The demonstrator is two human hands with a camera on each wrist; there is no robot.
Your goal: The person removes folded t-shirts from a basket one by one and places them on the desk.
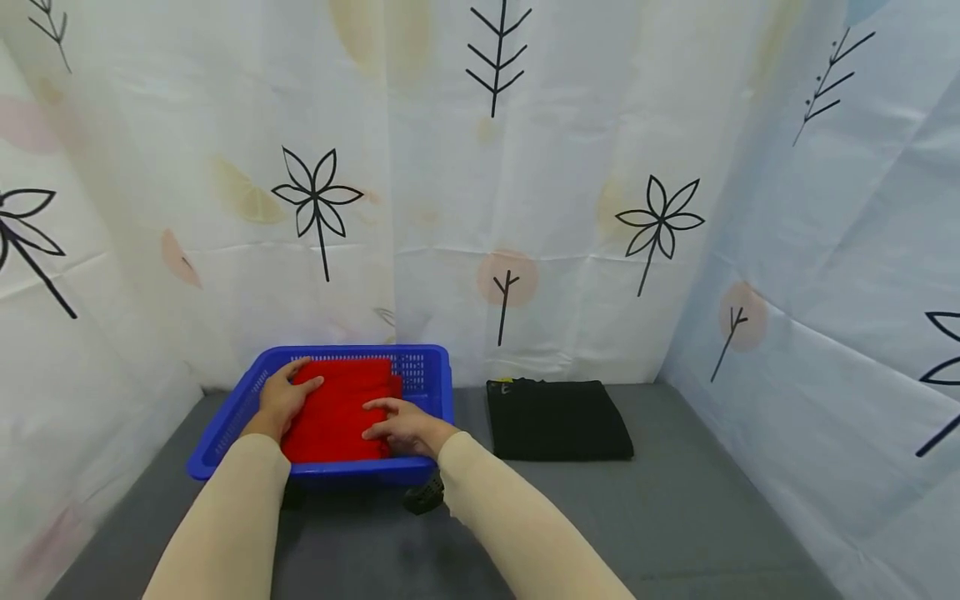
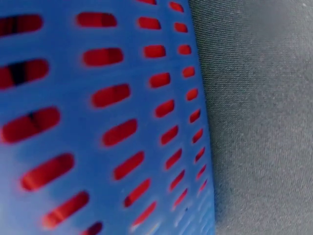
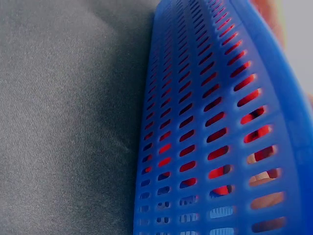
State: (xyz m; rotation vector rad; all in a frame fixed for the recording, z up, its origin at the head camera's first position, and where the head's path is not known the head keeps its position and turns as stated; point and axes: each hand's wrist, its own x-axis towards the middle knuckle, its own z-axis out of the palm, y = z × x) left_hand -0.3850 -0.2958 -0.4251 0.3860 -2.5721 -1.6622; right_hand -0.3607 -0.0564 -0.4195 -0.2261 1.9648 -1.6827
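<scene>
A folded red cloth (image 1: 341, 412) lies inside a blue plastic basket (image 1: 360, 472) with slotted walls. At the cloth's left edge my left hand (image 1: 281, 402) reaches into the basket, fingers stretched toward the far side and thumb over the red fabric. My right hand (image 1: 405, 427) is over the cloth's right part, its fingers loosely spread and pointing left. Red fabric shows through the slots of the basket wall (image 2: 112, 73) in the left wrist view. In the right wrist view, part of a hand appears behind the slots of the basket wall (image 3: 230, 122).
A folded black cloth (image 1: 558, 421) lies on the grey table surface (image 1: 705, 508), right of the basket. Below the basket's front edge, a small dark object (image 1: 423, 496) shows beside the right sleeve. Patterned white curtains (image 1: 442, 208) enclose the back and sides.
</scene>
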